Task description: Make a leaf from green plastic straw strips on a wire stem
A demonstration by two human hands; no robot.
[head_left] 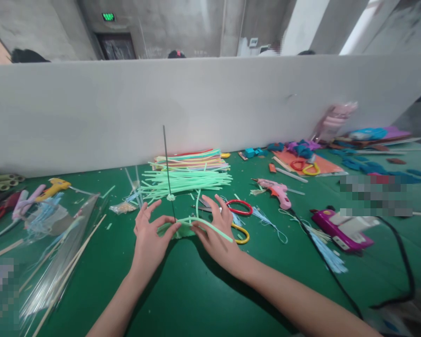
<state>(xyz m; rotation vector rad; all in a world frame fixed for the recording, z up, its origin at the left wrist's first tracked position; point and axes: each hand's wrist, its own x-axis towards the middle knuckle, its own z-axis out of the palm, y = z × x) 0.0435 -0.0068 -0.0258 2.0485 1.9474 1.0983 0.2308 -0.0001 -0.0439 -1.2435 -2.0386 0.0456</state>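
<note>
"Pale green between the fingertips, then?"

"Yes: holding a small pale green piece low over the middle of the green tabletop."

"Pinching how, with the left hand?"

"With thumb and forefinger nearly meeting, just beside the foot of a thin dark stick, leaning slightly left. Cannot tell whether gripping the stick too."

"And with the right hand?"

"Pinching likewise, other fingers raised and spread, under a curved pale green strip arching back across that hand."

"Anything near?"

"Look just beyond for a pile of pale green strips. Look beside the right hand for scissors with red and yellow handles, partly hidden; farther right, for a pink glue gun and a purple power strip. Far left, spot a yellow glue gun."
</note>
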